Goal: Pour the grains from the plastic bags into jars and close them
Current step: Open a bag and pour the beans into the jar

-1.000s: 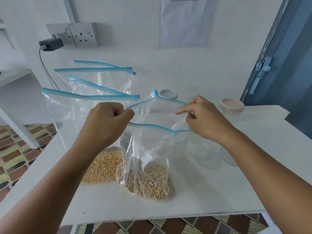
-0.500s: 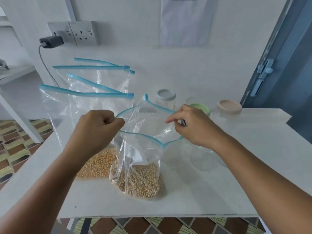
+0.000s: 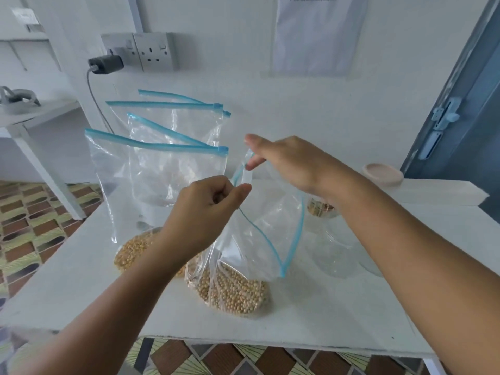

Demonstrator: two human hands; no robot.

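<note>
Writing: one sheet of white paper (image 3: 319, 33) on the wall carries a printed line, too small to read. Clear plastic zip bag with blue seal strip, holding round pale-yellow grains (image 3: 238, 290): stands near the front edge of the white table (image 3: 81, 280), mouth open. Left hand (image 3: 205, 209): fingers curled, pinching the bag's near rim. Right hand (image 3: 286, 161): fingers extended and relaxed above the bag's far rim, fingertip at the blue strip; whether it grips is unclear. Second clear zip bag of yellow kernels (image 3: 130, 253): just beside, toward the left edge; a third bag (image 3: 176, 123) behind. Clear glass jars (image 3: 335, 253): right of the bag, partly hidden by the right forearm. Beige round lid (image 3: 382, 173): back right corner. White wall sockets (image 3: 146, 51), black plug (image 3: 105, 64), blue door (image 3: 460, 109), patterned floor tiles (image 3: 27, 212).
</note>
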